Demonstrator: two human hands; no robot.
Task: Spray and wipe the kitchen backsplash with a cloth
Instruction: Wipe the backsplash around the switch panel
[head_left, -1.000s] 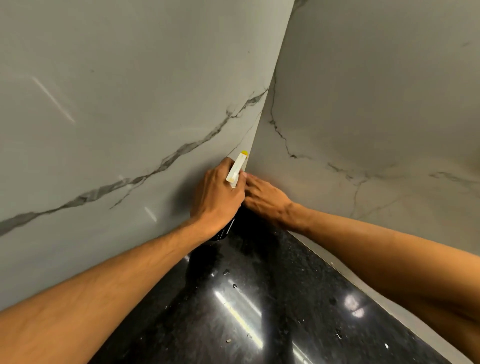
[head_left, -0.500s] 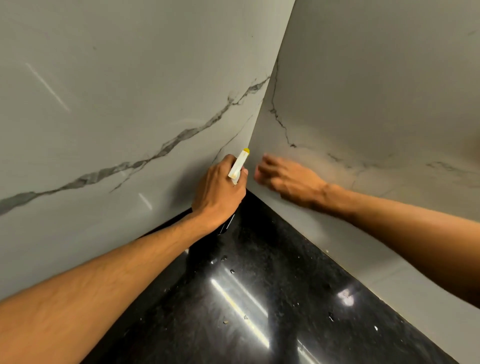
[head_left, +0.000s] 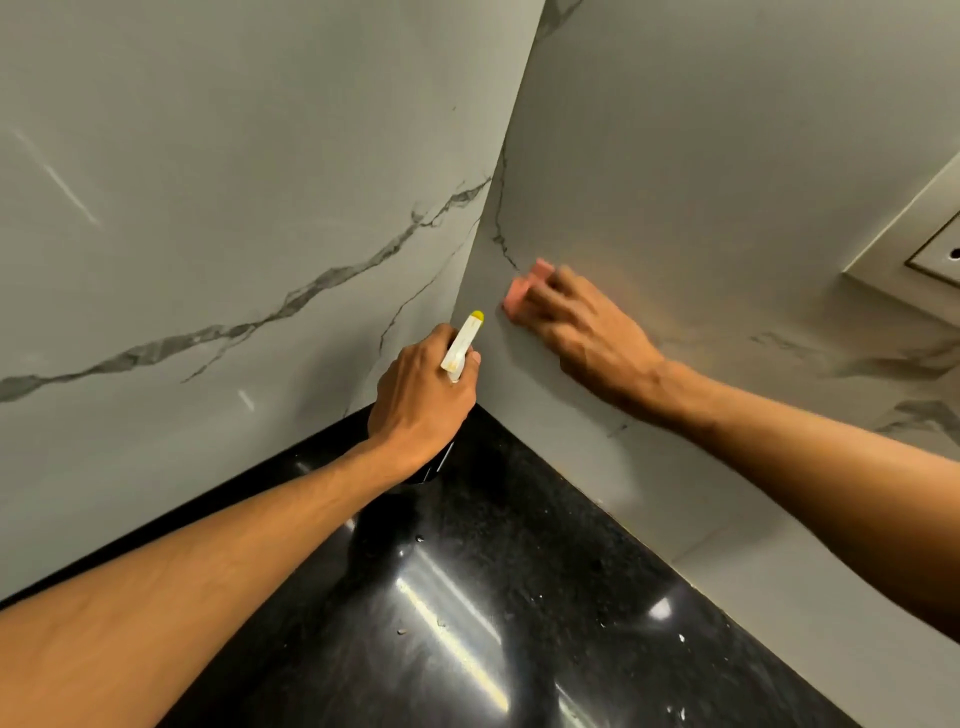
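Observation:
A grey marble backsplash with dark veins meets in a corner above the counter. My left hand grips a spray bottle with a white head and yellow nozzle tip, pointing up toward the corner; the dark bottle body is mostly hidden under the hand. My right hand presses a pink cloth flat against the right wall panel, just right of the corner. Only the cloth's edge shows past my fingertips.
A glossy black stone counter with light reflections and a few specks lies below. A white wall socket plate sits on the right wall at the frame's edge.
My right hand has risen from the counter corner up along the right wall and slid rightward, with the pink cloth now visible under it. My left hand with the bottle stays nearly still.

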